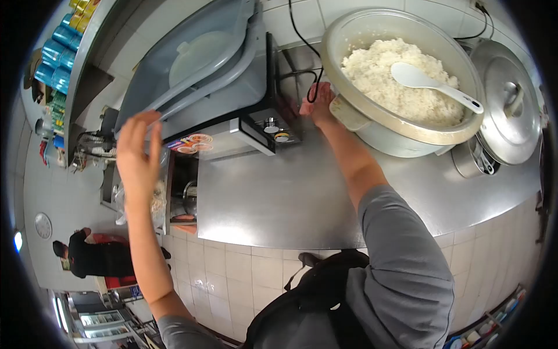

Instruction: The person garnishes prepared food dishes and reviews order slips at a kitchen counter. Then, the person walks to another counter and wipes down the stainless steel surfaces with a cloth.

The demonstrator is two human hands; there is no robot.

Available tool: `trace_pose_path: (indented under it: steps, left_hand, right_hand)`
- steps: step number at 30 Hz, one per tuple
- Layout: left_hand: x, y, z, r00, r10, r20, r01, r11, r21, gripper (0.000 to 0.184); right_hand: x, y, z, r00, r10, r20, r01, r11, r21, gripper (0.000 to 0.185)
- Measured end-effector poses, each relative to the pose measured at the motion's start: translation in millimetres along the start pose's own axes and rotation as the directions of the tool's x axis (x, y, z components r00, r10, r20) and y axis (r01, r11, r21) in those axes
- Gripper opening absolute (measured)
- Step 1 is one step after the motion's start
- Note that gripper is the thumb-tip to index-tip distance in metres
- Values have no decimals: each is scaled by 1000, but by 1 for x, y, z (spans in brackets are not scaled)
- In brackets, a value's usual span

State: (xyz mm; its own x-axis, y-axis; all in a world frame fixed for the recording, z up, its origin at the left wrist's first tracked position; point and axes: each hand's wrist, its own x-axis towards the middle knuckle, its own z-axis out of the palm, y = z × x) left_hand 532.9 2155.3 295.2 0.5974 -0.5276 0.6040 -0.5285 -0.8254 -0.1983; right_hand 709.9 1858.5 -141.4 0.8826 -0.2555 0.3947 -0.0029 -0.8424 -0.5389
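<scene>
My left hand (pixel 138 154) is raised at the near left corner of the grey plastic tubs (pixel 247 78), its fingertips at their rim and its thumb apart. The tubs sit nested on a black and silver oven (pixel 232 136), with a pale lid-like piece (pixel 197 61) inside. Between the oven and a large rice pot (pixel 401 136), my right hand (pixel 321 109) presses a pink cloth (pixel 306 107) on the steel counter; its fingers are partly hidden. White rice (pixel 378 70) fills much of the pot, and a white rice paddle (pixel 418 78) lies on top.
A metal lid (pixel 505 104) leans right of the pot, over a small metal container (pixel 468 157) with utensils. Black cords (pixel 299 35) hang behind the steel counter (pixel 273 198). A shelf (pixel 87 64) with cans is at left. A person in black (pixel 102 254) stands farther off.
</scene>
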Motion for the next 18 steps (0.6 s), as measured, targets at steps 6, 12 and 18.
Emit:
trace_pose_path:
  steps: [6,12,18]
  left_hand:
    - [-87,61,-12,996,-13,89,28,986,-165,12]
    - [-164,114,-11,987,-146,61,158,893,-421,12]
    - [-260,143,-43,956,-265,126,289,783,-551,11]
  right_hand:
    - [-39,6,-5,951,-145,274,85,972,219,58]
    - [-188,-45,-99,796,-420,436,395,906,152,41]
    - [-355,-92,-180,753,-557,351,498,831,249,39]
